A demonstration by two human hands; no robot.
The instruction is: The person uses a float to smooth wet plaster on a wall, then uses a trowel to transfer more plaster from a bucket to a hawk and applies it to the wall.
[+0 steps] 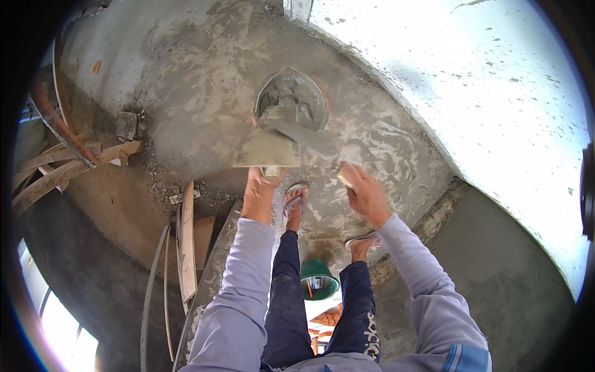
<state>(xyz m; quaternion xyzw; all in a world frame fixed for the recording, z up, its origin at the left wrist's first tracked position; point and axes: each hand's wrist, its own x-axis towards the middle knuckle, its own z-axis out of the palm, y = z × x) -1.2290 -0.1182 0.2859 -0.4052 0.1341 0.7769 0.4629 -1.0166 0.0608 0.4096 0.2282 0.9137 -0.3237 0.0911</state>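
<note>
My left hand (263,182) is closed round the handle of a plaster hawk (263,152), its flat board held at the near edge of a round mortar tub (326,102). Wet grey mortar (291,90) lies in the tub. In my right hand (368,197) is a trowel (308,137), gripped by its pale handle. Its long grey blade points left, and the tip overlaps the hawk's far side in the picture. Whether blade and board touch, I cannot tell. Some blur lies around the trowel's handle end.
Between my sandalled feet and legs a green bucket (318,273) shows. Wooden planks (188,242) stand at the left, near curved boards (68,167) and a rubble block (127,126). A mortar-spattered white wall (458,80) rises at the right. Mortar smears cover the floor (204,80).
</note>
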